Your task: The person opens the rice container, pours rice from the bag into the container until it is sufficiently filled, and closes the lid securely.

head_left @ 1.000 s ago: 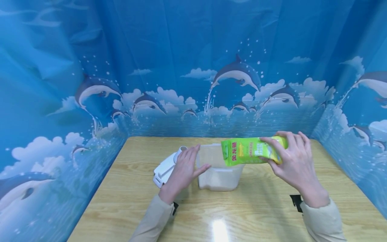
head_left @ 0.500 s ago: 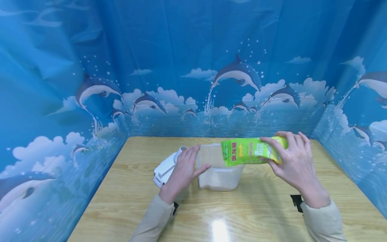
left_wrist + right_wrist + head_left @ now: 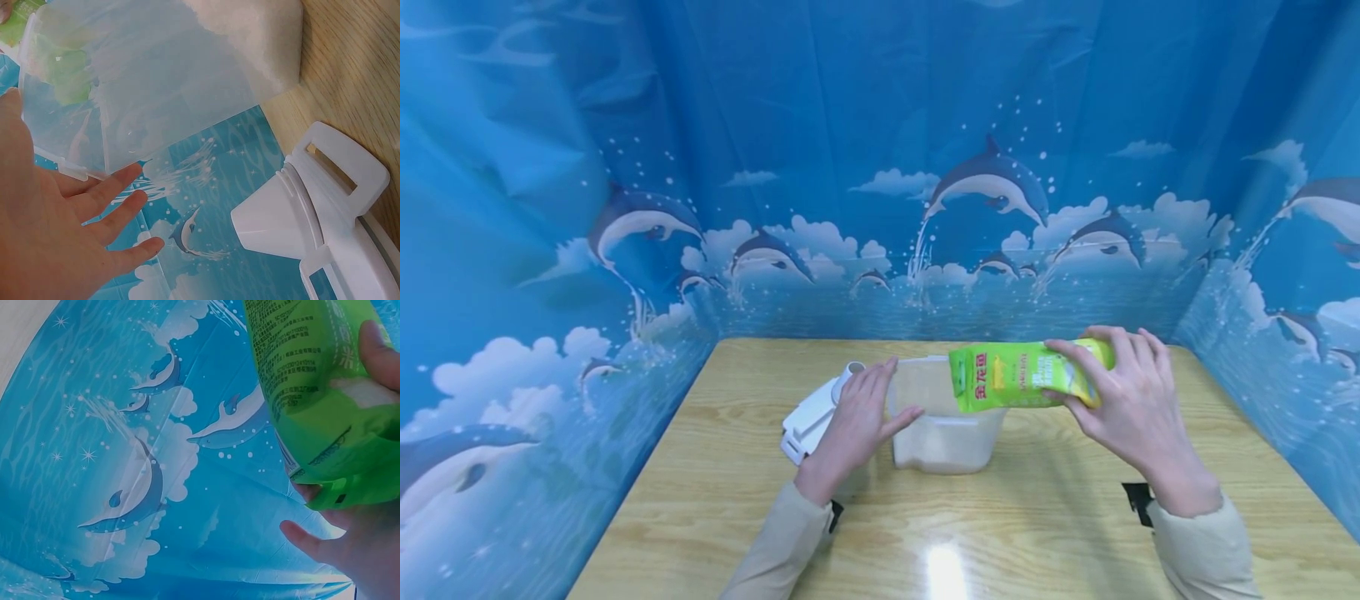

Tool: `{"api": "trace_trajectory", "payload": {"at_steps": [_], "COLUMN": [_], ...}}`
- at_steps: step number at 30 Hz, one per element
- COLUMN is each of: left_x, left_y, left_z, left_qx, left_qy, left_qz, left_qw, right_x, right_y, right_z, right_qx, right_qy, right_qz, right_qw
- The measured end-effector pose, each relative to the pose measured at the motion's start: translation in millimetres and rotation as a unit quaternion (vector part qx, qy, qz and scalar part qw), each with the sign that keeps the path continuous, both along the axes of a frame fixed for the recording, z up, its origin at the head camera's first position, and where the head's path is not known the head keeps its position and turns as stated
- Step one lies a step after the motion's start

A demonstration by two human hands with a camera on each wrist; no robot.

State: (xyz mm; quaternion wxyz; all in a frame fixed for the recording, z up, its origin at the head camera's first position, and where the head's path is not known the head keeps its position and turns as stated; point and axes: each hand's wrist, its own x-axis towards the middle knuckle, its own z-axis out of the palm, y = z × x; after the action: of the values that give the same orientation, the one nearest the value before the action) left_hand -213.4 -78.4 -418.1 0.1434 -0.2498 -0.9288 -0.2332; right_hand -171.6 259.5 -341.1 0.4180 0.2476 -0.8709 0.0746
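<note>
My right hand (image 3: 1127, 396) grips the rear end of a green and yellow bag of rice (image 3: 1011, 377), tilted nearly level. The bag's front end overlaps the mouth of a clear plastic container (image 3: 943, 446) in the head view. White rice (image 3: 256, 31) lies in the bottom of that container in the left wrist view. My left hand (image 3: 857, 417) is at the container's left rim, fingers outstretched and thumb spread over the near side. In the right wrist view, the right thumb (image 3: 380, 356) presses the bag's printed side.
A white plastic lid with a spout and handle (image 3: 340, 225) lies on the wooden table (image 3: 700, 517), left of the container and partly behind my left hand in the head view. A blue dolphin-print curtain (image 3: 850, 125) rises behind and on both sides.
</note>
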Motion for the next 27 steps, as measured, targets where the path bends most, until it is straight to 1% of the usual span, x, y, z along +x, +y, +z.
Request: {"api": "trace_trajectory", "payload": {"at_steps": [16, 21, 27], "left_x": [-0.8, -1.7, -2.5], "left_y": [0.2, 0.2, -0.1], "left_z": [-0.5, -0.3, -0.3], "left_qx": [-0.001, -0.008, -0.006], "left_qy": [0.004, 0.008, 0.008], "left_qz": [0.003, 0.006, 0.003], "left_qw": [1.0000, 0.9999, 0.9999], "right_x": [0.5, -0.3, 0.3], "right_y": [-0.1, 0.7, 1.2], "right_z": [0.2, -0.1, 0.2], "right_qx": [0.007, 0.013, 0.013], "right_qy": [-0.001, -0.003, 0.000], "right_qz": [-0.002, -0.004, -0.005], "right_qw": [1.000, 1.000, 1.000]}}
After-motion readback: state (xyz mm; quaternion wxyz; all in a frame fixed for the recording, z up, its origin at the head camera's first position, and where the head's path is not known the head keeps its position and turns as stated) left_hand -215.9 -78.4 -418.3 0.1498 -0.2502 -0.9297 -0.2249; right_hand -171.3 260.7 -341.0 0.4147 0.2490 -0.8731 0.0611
